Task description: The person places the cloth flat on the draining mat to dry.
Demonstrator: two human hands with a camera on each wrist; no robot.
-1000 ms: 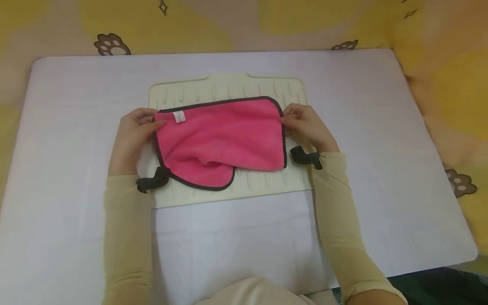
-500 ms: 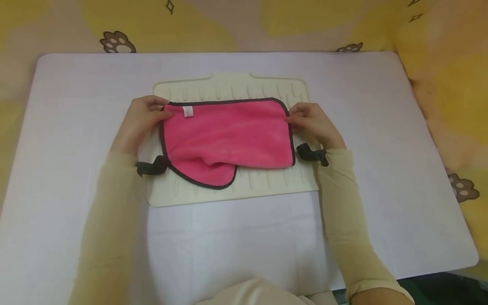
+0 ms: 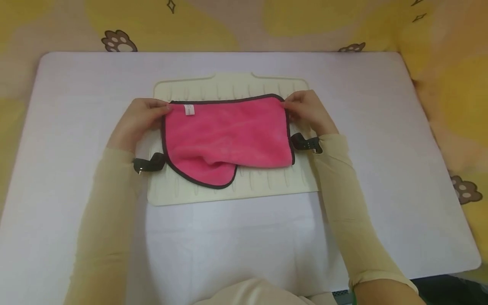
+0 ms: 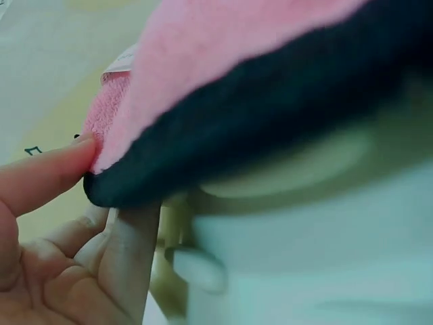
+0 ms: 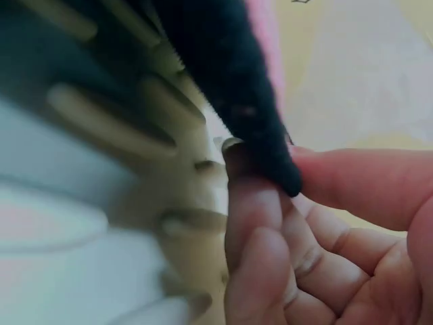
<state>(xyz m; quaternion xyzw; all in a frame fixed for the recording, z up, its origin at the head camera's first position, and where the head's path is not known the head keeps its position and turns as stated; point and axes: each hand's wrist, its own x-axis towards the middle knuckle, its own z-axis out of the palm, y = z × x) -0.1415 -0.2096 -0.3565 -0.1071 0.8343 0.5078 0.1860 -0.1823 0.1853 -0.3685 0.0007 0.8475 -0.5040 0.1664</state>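
A pink towel (image 3: 228, 131) with dark edging is spread over a ribbed cream mat (image 3: 213, 195). Its lower left part bulges out in a rounded flap, with a crease above it. The left hand (image 3: 141, 118) pinches the towel's upper left corner between thumb and fingers, close to a small white label (image 3: 189, 109). At the upper right corner, the right hand (image 3: 310, 110) pinches the dark edge. In the left wrist view the towel's edge (image 4: 223, 101) rises above the mat. The right wrist view shows thumb and fingers gripping the dark edging (image 5: 230, 81).
The mat lies on a white table (image 3: 400, 169) with rounded corners. Behind and to the right hangs a yellow and beige cloth (image 3: 244, 25) with paw prints. Black wrist cameras (image 3: 150, 162) sit at both wrists, by the beige sleeves.
The left hand has moved up and right with its corner. The right hand has slid up from the towel's right side to the upper corner. The top edge now looks straighter at left.
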